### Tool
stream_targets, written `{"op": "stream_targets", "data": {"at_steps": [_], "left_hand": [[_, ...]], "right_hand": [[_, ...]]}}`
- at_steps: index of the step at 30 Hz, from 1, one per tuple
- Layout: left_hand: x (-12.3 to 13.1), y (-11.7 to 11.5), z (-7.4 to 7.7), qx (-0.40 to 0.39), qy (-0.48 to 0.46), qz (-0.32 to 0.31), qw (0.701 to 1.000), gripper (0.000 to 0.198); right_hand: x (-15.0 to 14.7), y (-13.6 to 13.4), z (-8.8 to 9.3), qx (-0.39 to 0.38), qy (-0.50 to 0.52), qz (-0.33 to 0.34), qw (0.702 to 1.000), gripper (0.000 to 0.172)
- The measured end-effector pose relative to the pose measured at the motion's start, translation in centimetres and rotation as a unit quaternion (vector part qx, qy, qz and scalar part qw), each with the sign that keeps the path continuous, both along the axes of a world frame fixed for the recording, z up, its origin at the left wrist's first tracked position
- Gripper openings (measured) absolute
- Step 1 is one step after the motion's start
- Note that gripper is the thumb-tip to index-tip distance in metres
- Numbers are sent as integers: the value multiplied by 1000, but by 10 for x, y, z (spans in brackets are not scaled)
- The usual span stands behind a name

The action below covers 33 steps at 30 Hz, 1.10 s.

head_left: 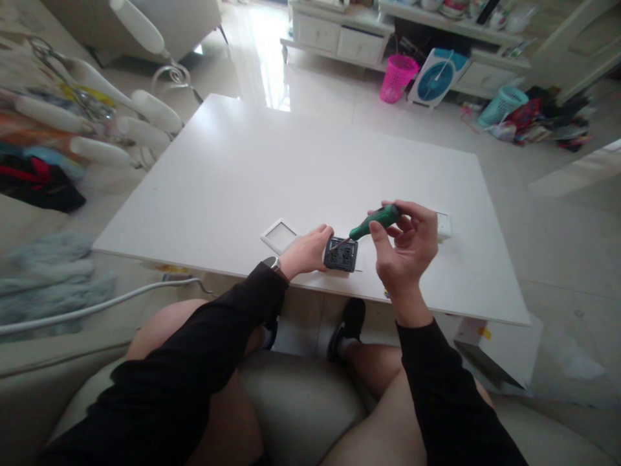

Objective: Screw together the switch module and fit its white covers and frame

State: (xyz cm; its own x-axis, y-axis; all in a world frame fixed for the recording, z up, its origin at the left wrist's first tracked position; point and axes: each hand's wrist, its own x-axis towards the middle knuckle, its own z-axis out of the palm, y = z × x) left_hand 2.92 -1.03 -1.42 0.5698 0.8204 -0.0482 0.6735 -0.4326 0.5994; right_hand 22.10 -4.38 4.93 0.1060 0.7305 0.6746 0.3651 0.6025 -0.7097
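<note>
My left hand (310, 251) grips the left side of a dark socket module (343, 254), its back turned up, near the table's front edge. In my right hand (406, 249) is a screwdriver (373, 222) with a green and black handle, held between thumb and fingers. Its thin shaft slants down left over the module; whether the tip sits in a screw is too small to tell. A white square frame (280, 235) lies flat beside my left hand. Partly behind my right hand is a white socket piece (443, 225).
The white table (272, 162) spans the middle, its front edge close to my knees. Beyond it on the floor stand a pink basket (398, 77) and a blue and white fan (436, 77). A white rack with rounded arms (155, 110) reaches near the table's left edge.
</note>
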Motion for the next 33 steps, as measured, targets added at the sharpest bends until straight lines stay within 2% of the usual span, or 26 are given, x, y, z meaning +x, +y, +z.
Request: {"op": "stream_targets", "data": {"at_steps": [13, 21, 33], "left_hand": [[2, -2, 3, 13, 0, -5, 1000, 53], [2, -1, 4, 3, 24, -1, 1000, 59], [3, -2, 5, -3, 13, 2, 1000, 57]], "right_hand": [[-2, -2, -1, -22, -18, -15, 999, 40], [-2, -3, 1, -28, -26, -8, 999, 38], [-5, -5, 2, -26, -51, -4, 998, 37]]}}
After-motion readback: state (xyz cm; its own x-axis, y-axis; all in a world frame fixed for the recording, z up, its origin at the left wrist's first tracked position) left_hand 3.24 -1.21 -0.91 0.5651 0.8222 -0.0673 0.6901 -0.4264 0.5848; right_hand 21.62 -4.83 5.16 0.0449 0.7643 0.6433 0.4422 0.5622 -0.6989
